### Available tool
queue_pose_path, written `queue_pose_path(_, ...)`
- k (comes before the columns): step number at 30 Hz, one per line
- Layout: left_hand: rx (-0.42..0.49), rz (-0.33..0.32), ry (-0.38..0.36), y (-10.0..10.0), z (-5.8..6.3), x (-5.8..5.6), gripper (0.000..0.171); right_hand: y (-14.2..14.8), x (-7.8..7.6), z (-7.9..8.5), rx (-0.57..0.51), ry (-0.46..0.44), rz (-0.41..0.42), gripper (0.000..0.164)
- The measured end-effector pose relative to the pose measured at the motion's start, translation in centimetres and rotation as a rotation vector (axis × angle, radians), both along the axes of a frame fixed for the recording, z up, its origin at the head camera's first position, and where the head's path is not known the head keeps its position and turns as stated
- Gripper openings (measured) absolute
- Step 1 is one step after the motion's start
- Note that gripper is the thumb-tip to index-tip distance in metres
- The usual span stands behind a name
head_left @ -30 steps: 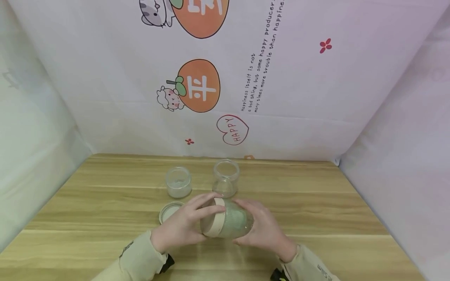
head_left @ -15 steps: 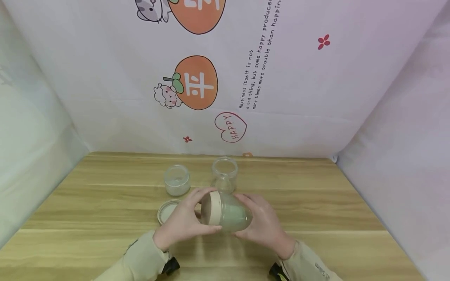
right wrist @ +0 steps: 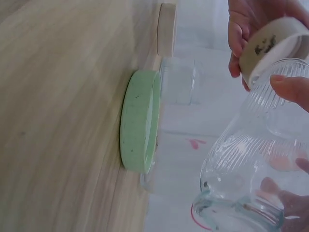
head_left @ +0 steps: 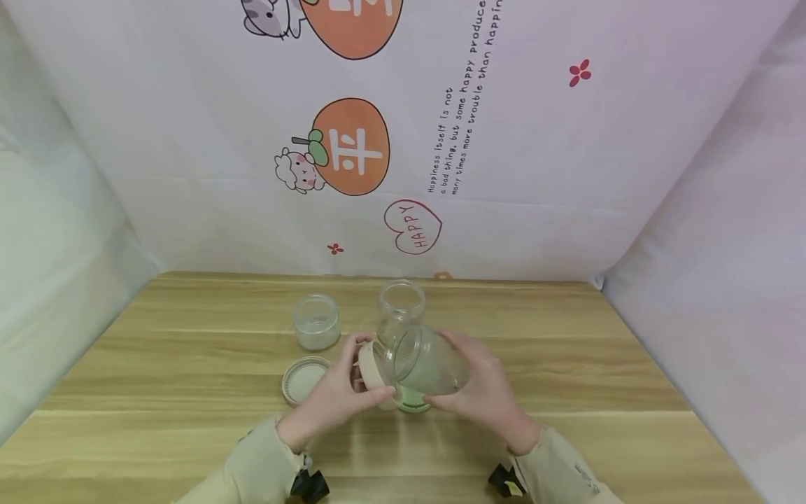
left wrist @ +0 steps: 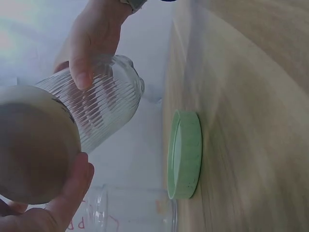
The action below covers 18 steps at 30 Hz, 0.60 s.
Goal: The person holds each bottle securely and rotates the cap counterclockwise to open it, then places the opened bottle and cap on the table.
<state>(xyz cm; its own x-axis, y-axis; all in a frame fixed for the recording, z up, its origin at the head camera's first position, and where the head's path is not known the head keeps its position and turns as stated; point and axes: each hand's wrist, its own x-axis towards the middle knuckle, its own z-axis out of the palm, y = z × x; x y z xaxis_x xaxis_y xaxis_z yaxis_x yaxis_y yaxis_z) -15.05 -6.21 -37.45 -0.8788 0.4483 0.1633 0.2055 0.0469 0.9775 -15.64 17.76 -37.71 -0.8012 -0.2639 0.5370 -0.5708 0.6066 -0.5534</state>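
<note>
My left hand (head_left: 332, 397) grips a beige screw lid (head_left: 370, 367), its fingers curled round the rim. Ribbed clear glass shows in my right hand (head_left: 483, 392): it holds a jar (head_left: 441, 364) tipped on its side, mouth toward the lid. In the right wrist view the lid (right wrist: 264, 54) is at an angle to the jar's mouth, close to it. The jar's thick base (right wrist: 239, 212) points away. Below them on the table lies a green lid (left wrist: 189, 154), partly hidden by the jar in the head view.
A tall clear jar (head_left: 401, 301) stands just behind the hands on the wooden table (head_left: 567, 364). To its left is a short clear jar (head_left: 316, 325), with a pale lid (head_left: 303, 379) lying in front of it. A printed white cloth (head_left: 504, 231) hangs behind the table.
The beige lid has come off the glass jar's mouth. My right hand has drawn the jar slightly right and up, with its open mouth now showing.
</note>
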Motion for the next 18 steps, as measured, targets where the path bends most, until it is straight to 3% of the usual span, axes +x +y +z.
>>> queue_pose_path(3,0.005,-0.009,-0.006,0.0,-0.1,0.2,0.074,0.6,0.0,0.0,-0.058,-0.086,-0.04,0.095)
queue_pose_path(8,-0.028,0.01,-0.014,0.1,-0.3,0.4,0.079,2.8,-0.5,0.2,-0.228,-0.304,-0.148,0.096)
queue_pose_path(13,-0.043,0.005,0.001,0.3,-0.4,0.5,0.077,5.5,-2.3,0.3,-0.443,-0.485,-0.152,0.092)
queue_pose_path(18,-0.048,0.017,0.028,0.7,-0.8,0.6,0.075,7.8,-4.0,0.2,-0.536,-0.579,-0.175,0.089)
